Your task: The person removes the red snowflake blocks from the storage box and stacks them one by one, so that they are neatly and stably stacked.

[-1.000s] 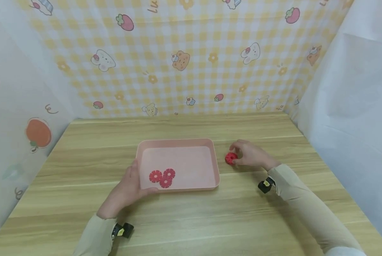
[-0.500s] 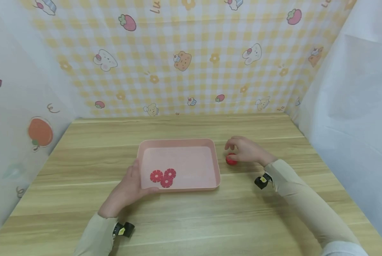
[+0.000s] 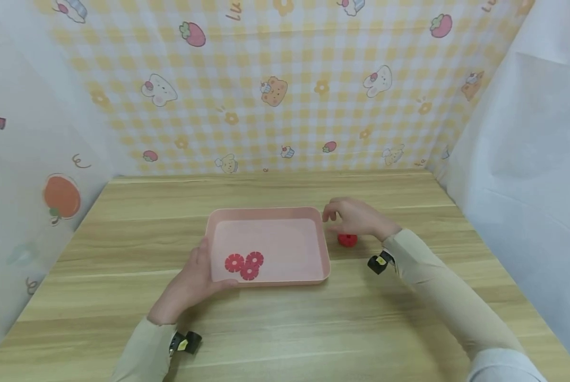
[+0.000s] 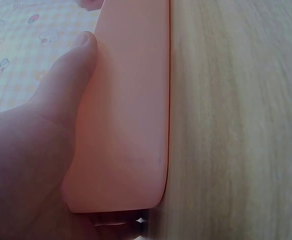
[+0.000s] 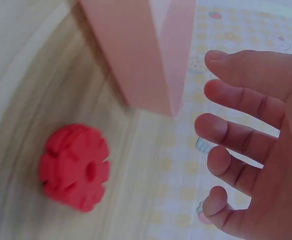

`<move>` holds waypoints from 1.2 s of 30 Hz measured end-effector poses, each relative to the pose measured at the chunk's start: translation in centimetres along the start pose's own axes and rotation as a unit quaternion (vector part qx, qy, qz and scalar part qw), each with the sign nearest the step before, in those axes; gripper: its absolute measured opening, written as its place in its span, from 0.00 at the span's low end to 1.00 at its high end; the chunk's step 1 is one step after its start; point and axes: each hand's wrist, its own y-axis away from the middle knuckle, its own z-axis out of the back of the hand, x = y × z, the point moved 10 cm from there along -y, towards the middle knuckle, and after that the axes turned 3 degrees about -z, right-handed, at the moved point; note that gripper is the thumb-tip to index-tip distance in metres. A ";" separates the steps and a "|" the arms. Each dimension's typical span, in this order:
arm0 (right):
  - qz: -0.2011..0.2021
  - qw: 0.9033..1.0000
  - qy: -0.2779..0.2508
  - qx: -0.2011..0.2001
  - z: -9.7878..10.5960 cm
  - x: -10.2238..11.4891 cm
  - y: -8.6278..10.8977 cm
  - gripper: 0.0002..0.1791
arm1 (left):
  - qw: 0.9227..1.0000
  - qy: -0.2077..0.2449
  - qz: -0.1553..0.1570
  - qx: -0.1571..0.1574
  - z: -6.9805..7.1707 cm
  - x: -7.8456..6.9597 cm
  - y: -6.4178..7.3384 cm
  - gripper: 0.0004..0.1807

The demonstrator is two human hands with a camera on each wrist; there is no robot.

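Note:
My left hand (image 3: 191,284) holds the near left corner of a pink tray (image 3: 270,213). Its thumb lies along the front rim in the left wrist view, and its other fingers reach round the left side. In the tray's near left part lie 3 flat red slotted discs (image 3: 249,271), flower-shaped with a centre hole. Right of the tray, a short stack of the same red discs (image 5: 75,167) sits on the table. My right hand (image 3: 356,216) hovers by the tray's right rim, just above that stack, fingers loosely bent and nothing between them.
The wooden table (image 3: 285,329) runs back to a yellow checked cloth (image 3: 304,116) with cartoon prints. Pale cloth walls flank it on the left and right. Each wrist wears a small black camera (image 3: 379,262).
My right hand has let go of the red disc stack and moved left and slightly back toward the tray's right rim. The left hand and the tray stay in place.

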 end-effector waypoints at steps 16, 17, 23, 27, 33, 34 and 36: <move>0.062 0.995 0.004 0.079 -1.7 6.3 -4.0 0.09 | 1.000 0.003 0.006 0.003 0.0 0.0 0.0 0.67; 0.069 0.994 0.004 0.084 -1.8 6.7 -4.3 0.10 | 1.000 0.002 0.005 0.003 0.1 0.0 0.0 0.67; 0.097 0.989 0.007 0.108 -3.3 9.3 -6.0 0.09 | 1.000 0.007 0.005 0.007 0.1 -0.2 0.1 0.67; 0.102 0.984 0.011 0.144 -5.2 10.8 -6.8 0.07 | 1.000 0.005 0.014 0.014 -0.1 0.1 0.1 0.68; 0.149 0.972 0.026 0.178 -7.8 12.8 -7.2 0.08 | 0.999 -0.006 0.027 0.016 -0.2 0.4 0.1 0.70; 0.153 0.971 0.024 0.181 -8.2 13.0 -7.2 0.09 | 1.000 -0.010 0.026 0.015 -0.1 0.3 0.1 0.70; 0.156 0.968 0.018 0.194 -9.1 13.2 -7.4 0.11 | 1.000 -0.017 0.023 0.013 0.0 0.3 0.1 0.70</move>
